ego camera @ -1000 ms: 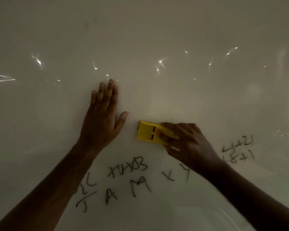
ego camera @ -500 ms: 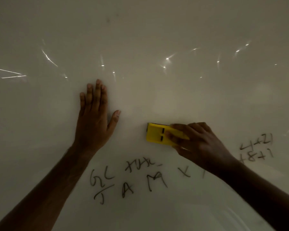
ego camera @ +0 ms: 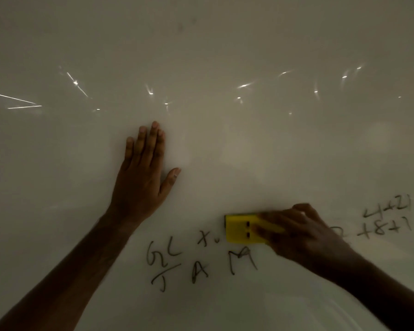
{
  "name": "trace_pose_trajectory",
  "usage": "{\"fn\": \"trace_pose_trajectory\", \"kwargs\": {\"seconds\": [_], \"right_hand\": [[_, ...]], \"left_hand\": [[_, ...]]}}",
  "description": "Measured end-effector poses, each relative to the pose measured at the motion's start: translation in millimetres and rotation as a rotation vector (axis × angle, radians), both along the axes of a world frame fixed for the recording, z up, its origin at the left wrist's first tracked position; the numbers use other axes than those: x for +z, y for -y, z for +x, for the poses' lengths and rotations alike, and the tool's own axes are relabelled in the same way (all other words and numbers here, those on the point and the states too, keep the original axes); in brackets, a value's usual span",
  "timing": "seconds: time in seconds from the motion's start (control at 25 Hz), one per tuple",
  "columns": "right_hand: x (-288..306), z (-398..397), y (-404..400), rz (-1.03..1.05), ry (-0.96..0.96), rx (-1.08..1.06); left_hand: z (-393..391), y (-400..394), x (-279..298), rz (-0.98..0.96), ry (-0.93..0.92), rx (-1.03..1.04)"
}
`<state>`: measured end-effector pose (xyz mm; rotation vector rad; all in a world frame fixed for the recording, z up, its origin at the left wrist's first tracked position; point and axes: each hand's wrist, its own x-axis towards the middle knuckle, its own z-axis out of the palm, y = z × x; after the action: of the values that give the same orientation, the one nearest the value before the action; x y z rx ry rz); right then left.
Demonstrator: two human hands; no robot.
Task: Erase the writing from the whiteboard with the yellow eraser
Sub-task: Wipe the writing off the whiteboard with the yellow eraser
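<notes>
Right hand clamped on yellow eraser, pressed against whiteboard beside "x" mark. Left hand flat, fingers together, bracing. Risk: narrow stroke skips "JAM" writing below; light pressure smears ink.

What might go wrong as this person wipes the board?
The yellow eraser, pressed by the right hand, may skip small marks like the x. The left hand rests flat on the whiteboard and might leave smudges. The writing at right could be overlooked.
</notes>
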<state>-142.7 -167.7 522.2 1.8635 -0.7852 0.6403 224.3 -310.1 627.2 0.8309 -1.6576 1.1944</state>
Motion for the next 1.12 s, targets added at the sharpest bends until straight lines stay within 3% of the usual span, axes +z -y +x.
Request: {"fn": "trace_pose_trajectory", "kwargs": {"seconds": [0.2, 0.32, 0.52, 0.64, 0.8, 0.96, 1.12], "right_hand": [[33.9, 49.6, 31.9, -0.044, 0.228, 0.039], [10.4, 82.7, 37.8, 0.015, 0.124, 0.07], [-31.0, 56.3, 16.9, 0.083, -0.048, 0.014], [-10.2, 40.7, 9.5, 0.024, 0.046, -0.04], [24.4, 91.5, 29.0, -0.035, 0.215, -0.026], [3.7, 138.4, 41.8, -0.02, 0.144, 0.019], [-24.1, 117.3, 26.0, 0.024, -0.054, -0.014]], "left_hand": [[-2.1, 0.0, 0.0, 0.012, 0.0, -0.022], [3.0, -1.0, 1.4, 0.027, 0.028, -0.021], [29.7, 0.0, -6.3, 0.031, 0.087, -0.001], [49.8, 4.0, -16.0, 0.04, 0.044, 0.011], [45.0, 5.1, -18.9, 0.055, -0.003, -0.008], [53.0, 6.2, -19.2, 0.057, 0.021, -0.035], [80.0, 8.5, -28.1, 0.066, 0.012, -0.017]]}}
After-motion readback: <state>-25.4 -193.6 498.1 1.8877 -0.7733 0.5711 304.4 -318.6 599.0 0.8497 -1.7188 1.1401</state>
